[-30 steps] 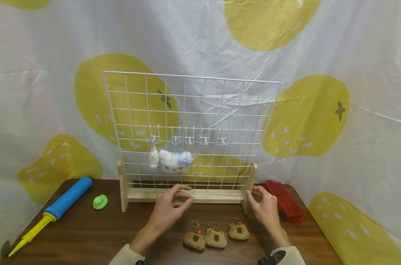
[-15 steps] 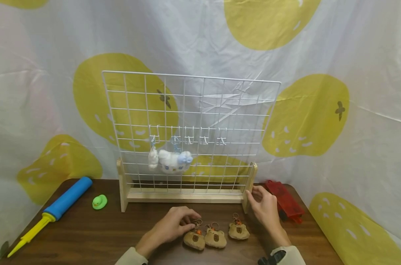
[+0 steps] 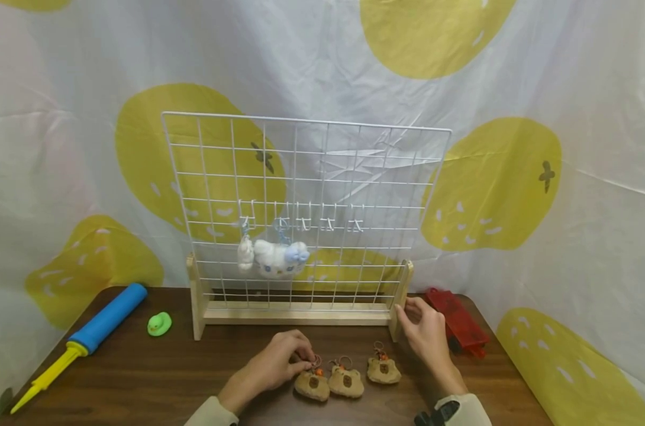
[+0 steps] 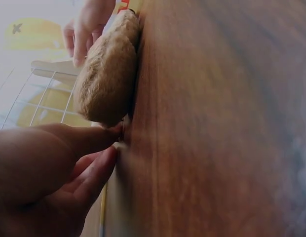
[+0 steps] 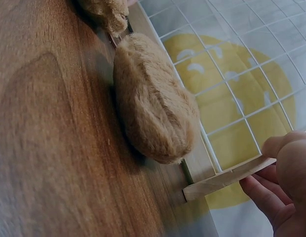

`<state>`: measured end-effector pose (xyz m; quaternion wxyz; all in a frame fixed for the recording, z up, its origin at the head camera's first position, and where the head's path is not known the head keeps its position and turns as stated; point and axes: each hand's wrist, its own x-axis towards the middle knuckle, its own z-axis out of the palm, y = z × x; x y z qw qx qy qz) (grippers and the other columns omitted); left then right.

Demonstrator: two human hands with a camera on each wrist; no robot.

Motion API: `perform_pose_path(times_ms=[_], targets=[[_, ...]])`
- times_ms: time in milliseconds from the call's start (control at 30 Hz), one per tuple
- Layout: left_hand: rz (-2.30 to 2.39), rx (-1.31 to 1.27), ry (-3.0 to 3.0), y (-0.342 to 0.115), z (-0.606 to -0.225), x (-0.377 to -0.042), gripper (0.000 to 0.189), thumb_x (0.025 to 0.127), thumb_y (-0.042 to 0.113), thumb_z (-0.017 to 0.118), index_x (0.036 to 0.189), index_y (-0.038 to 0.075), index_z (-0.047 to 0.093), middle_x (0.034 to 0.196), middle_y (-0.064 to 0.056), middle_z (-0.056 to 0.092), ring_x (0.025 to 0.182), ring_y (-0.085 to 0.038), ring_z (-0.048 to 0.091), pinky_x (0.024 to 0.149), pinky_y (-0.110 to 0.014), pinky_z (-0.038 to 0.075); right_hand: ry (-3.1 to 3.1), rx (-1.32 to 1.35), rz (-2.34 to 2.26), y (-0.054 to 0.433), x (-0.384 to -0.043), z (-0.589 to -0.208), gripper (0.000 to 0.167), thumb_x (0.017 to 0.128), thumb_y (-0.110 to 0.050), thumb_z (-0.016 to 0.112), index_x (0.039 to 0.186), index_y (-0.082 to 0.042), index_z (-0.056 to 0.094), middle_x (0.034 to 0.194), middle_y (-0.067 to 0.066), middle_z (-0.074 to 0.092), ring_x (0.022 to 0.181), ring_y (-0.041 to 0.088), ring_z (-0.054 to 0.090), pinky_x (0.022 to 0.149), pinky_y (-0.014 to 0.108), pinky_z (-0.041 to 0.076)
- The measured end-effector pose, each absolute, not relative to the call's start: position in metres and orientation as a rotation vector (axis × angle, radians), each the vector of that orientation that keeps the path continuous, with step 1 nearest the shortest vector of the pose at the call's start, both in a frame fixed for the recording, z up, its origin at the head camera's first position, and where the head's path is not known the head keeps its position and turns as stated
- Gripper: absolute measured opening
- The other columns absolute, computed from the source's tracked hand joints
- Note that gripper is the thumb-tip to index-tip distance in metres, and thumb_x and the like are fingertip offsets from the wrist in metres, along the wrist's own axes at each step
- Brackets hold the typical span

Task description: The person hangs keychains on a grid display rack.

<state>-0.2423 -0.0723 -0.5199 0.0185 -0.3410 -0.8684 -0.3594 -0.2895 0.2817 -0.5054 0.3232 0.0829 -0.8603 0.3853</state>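
Note:
My left hand (image 3: 280, 360) pinches the ring of the leftmost brown plush keychain (image 3: 312, 386), with thumb and fingertips low against the table. In the left wrist view the fingertips (image 4: 113, 136) meet just beside the furry plush (image 4: 108, 69); the ring itself is mostly hidden there. A second brown plush keychain (image 3: 346, 383) lies close beside it, and a third (image 3: 383, 371) is farther right. With thumb and fingers on opposite sides, my right hand (image 3: 428, 337) holds the right wooden upright (image 5: 227, 180) of the white wire grid rack (image 3: 322, 165).
Several white hooks hang on the grid; the two leftmost carry white plush keychains (image 3: 280, 259). A green rubber duck (image 3: 159, 323) and a blue-and-yellow pump (image 3: 109, 316) lie left. A red translucent object (image 3: 458, 322) lies behind my right hand. A patterned curtain (image 3: 322, 59) stands behind.
My left hand has come down from in front of the rack to the leftmost brown keychain and taken its ring. My right hand has stayed on the upright.

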Motion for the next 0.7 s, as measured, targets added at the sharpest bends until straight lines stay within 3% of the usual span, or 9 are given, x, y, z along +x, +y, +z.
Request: perform_pose_path(times_ms=[300,533,700], targets=[[-1.199,-1.078,-2.698,-0.0735,-0.5186,-0.2438,0.004,0.097,0.012,0.082,0.099,0.012,0.078,0.108,-0.002,0.071,0.093,-0.008,0.071,0.081,-0.019,0.063,-2.260,0.211,1.025,0.2809,-0.2895,-0.5047,0.017,0.093,-0.008,0.086,0.105,0.001,0.079,0.099,0.020,0.083,0.093,0.036,0.083,0.078,-0.006,0.046],[-1.217,-1.025,-2.765,-0.0708,-0.5172,-0.2450,0.023,0.096,0.018,0.084,0.115,0.006,0.080,0.114,-0.006,0.070,0.093,-0.012,0.071,0.080,-0.019,0.062,-2.262,0.208,1.024,0.2814,-0.2891,-0.5057,0.017,0.093,-0.009,0.086,0.105,0.001,0.079,0.099,0.019,0.083,0.094,0.036,0.083,0.078,-0.006,0.045],[-1.196,-1.014,-2.758,-0.0676,-0.5148,-0.2444,0.018,0.092,0.013,0.088,0.108,0.008,0.080,0.106,-0.005,0.067,0.089,-0.012,0.068,0.078,-0.020,0.061,-2.264,0.209,1.024,0.2811,-0.2890,-0.5049,0.017,0.093,-0.009,0.086,0.105,0.000,0.079,0.099,0.019,0.084,0.094,0.035,0.083,0.078,-0.005,0.046]])
